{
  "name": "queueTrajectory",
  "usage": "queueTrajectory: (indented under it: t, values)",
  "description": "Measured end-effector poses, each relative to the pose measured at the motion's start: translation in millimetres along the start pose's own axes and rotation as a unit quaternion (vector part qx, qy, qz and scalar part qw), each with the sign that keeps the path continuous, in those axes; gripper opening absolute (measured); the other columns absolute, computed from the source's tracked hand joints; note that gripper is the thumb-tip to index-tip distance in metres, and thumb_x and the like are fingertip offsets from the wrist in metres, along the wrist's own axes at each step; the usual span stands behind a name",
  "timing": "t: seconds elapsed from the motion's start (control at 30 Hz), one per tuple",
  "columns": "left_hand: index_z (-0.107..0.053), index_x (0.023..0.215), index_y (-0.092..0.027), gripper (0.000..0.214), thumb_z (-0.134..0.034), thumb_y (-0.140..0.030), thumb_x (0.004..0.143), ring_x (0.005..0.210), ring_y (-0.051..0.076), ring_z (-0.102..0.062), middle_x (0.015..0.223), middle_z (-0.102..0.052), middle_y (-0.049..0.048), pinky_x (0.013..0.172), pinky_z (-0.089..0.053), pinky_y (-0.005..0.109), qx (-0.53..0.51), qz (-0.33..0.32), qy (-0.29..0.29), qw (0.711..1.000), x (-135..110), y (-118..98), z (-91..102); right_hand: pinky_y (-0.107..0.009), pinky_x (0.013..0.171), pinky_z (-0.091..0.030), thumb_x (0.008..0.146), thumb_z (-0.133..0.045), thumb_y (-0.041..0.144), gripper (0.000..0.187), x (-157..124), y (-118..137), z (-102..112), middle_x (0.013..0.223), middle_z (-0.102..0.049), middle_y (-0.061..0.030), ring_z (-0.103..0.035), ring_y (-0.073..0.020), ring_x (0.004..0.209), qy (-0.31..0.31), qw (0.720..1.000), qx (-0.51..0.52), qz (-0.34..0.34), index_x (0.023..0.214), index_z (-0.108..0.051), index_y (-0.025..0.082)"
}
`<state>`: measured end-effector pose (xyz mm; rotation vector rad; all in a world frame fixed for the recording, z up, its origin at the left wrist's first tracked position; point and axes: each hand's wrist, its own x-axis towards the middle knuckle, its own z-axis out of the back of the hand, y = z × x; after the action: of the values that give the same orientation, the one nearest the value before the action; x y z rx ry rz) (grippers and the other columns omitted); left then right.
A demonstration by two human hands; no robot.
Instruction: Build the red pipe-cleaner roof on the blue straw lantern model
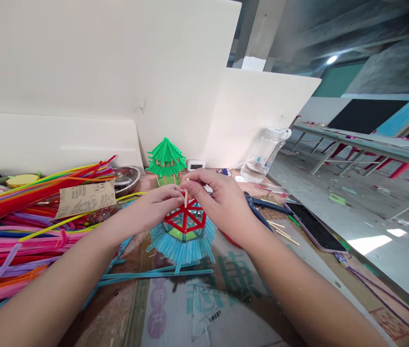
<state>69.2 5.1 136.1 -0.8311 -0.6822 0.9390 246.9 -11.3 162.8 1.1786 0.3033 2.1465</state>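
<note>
In front of me stands a model pavilion with a skirt of pale blue pipe cleaners (181, 248) and a red spoked frame (199, 222) on top. My right hand (217, 195) pinches a short wooden stick (186, 199) upright above the red frame's centre. My left hand (163, 202) is closed at the frame's far left, its fingertips beside the stick; what they grip is hidden. Behind my hands rises a green tiered model roof (166, 156) with small wooden pieces under its eaves. Loose blue pipe cleaners (161, 273) lie just before the pavilion.
Bundles of coloured pipe cleaners (16, 241) fill the left side. At right are dark-handled pliers (262, 205), loose wooden sticks (286, 233), a phone (315, 226) and a water bottle (265, 154). A clear set square (208, 311) lies on the cardboard in front; white boards (99, 62) stand behind.
</note>
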Motion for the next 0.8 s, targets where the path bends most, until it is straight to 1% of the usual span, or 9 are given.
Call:
queueTrajectory:
  t: [0.3,0.43,0.5,0.57,0.6,0.63,0.73,0.8]
  values:
    - [-0.072,0.095,-0.022,0.036,-0.053,-0.051,0.084,0.105,0.025,-0.063,0.107,-0.073,0.0025,0.094,-0.050,0.035,-0.003,0.000,0.006,1.000,1.1,3.9,0.0,-0.023,0.071,-0.045,0.095,-0.054,0.019,0.016,0.3,1.2,0.2,0.084,-0.072,-0.0005,-0.064,-0.0123,0.078,0.002,1.000,-0.007,0.013,0.086,-0.067,0.017]
    - [-0.073,0.094,-0.023,0.034,-0.053,-0.049,0.084,0.107,0.025,-0.063,0.108,-0.073,0.0016,0.096,-0.049,0.036,-0.005,-0.011,-0.001,1.000,1.1,2.9,0.0,-0.026,0.074,-0.046,0.095,-0.054,0.021,0.017,-0.9,2.4,0.7,0.086,-0.073,-0.0009,-0.065,-0.0137,0.081,0.001,1.000,0.002,-0.003,0.087,-0.068,0.019]
    - [-0.073,0.091,-0.022,0.034,-0.053,-0.049,0.084,0.107,0.026,-0.063,0.107,-0.073,0.0018,0.096,-0.049,0.036,0.000,-0.008,-0.008,1.000,0.4,0.5,0.6,-0.027,0.075,-0.047,0.096,-0.053,0.025,0.017,-1.8,2.1,2.1,0.091,-0.073,-0.0015,-0.065,-0.0145,0.082,-0.002,1.000,0.004,-0.020,0.096,-0.070,0.020]
    - [-0.073,0.091,-0.022,0.034,-0.053,-0.049,0.083,0.109,0.026,-0.063,0.106,-0.073,0.0026,0.097,-0.049,0.037,0.000,-0.003,-0.010,1.000,-0.2,-1.9,1.3,-0.028,0.072,-0.047,0.097,-0.054,0.029,0.022,-2.2,0.9,4.9,0.093,-0.073,-0.0018,-0.064,-0.0142,0.078,-0.013,0.999,0.004,-0.034,0.112,-0.068,0.021]
    - [-0.072,0.093,-0.022,0.035,-0.054,-0.050,0.083,0.111,0.027,-0.062,0.107,-0.073,0.0030,0.098,-0.049,0.037,-0.002,0.000,-0.006,1.000,-0.4,-2.7,1.7,-0.028,0.070,-0.047,0.097,-0.054,0.030,0.025,-2.1,0.1,6.9,0.093,-0.073,-0.0019,-0.063,-0.0137,0.076,-0.021,0.999,0.007,-0.037,0.117,-0.067,0.022]
    - [-0.072,0.095,-0.022,0.035,-0.054,-0.050,0.084,0.112,0.027,-0.062,0.108,-0.073,0.0033,0.099,-0.048,0.038,-0.006,0.002,-0.001,1.000,-0.5,-3.2,2.1,-0.028,0.070,-0.048,0.097,-0.054,0.030,0.026,-1.7,-0.6,9.2,0.094,-0.073,-0.0020,-0.063,-0.0134,0.075,-0.031,0.999,0.012,-0.036,0.118,-0.067,0.022]
    - [-0.072,0.098,-0.022,0.038,-0.056,-0.053,0.084,0.117,0.027,-0.060,0.115,-0.072,0.0038,0.102,-0.047,0.039,-0.021,0.014,0.005,1.000,0.0,-2.5,2.8,-0.029,0.077,-0.050,0.097,-0.054,0.028,0.021,0.3,-1.9,17.7,0.098,-0.073,-0.0034,-0.065,-0.0141,0.084,-0.055,0.998,0.027,-0.008,0.106,-0.072,0.020]
    - [-0.072,0.098,-0.022,0.039,-0.056,-0.055,0.084,0.118,0.028,-0.059,0.119,-0.070,0.0041,0.103,-0.046,0.039,-0.024,0.019,0.006,1.000,0.4,-0.9,3.0,-0.029,0.078,-0.050,0.097,-0.055,0.026,0.020,1.5,-1.5,23.1,0.094,-0.072,-0.0037,-0.065,-0.0147,0.087,-0.068,0.997,0.027,0.016,0.098,-0.074,0.020]
